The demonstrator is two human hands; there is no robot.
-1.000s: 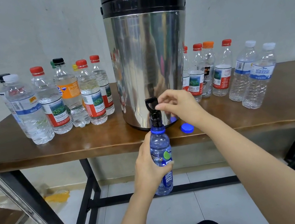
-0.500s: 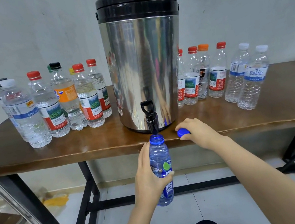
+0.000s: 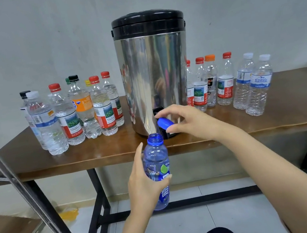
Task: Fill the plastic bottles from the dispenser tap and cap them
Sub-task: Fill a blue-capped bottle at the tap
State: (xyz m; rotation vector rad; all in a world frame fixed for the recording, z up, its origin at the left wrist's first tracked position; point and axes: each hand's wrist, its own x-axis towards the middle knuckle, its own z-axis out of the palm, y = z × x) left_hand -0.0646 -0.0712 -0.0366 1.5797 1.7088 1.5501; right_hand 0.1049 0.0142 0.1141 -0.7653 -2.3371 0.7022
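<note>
Blue bottle (image 3: pixel 158 168): translucent blue plastic with a round shoulder, a threaded open neck and a glossy printed label. It is held slightly tilted in front of the table edge, at 6 o'clock from the dispenser. Its fill level cannot be told.
Left hand (image 3: pixel 141 183): fingers and thumb are wrapped round the bottle's labelled middle.
Right hand (image 3: pixel 188 120): thumb and fingertips pinch the blue cap, and the other fingers are spread loosely.
Blue cap (image 3: pixel 165 123): opaque, smooth and round. It is tilted, at 1 o'clock from the bottle mouth, just above it and not touching.
Dispenser (image 3: pixel 155 75): a tall cylinder with a mirror-polished steel wall and a matte black lid, standing mid-table.
Tap (image 3: pixel 157 110): black plastic low on the drum's front, mostly hidden behind the cap and the right hand.
Table (image 3: pixel 270 117): brown wooden top with a soft sheen and a rounded front edge, on black square-section metal legs.
Left bottle cluster (image 3: pixel 71 114): clear ribbed plastic, capped in red, black, white, green and yellow, at 9 o'clock from the dispenser.
Right bottle cluster (image 3: pixel 224 82): clear plastic, capped in red, orange and white, at 3 o'clock from the dispenser.
Metal rail (image 3: pixel 17 180): a thin grey bar slanting across the view at 9 o'clock.
Floor (image 3: pixel 187 226): pale, smooth tiles.
</note>
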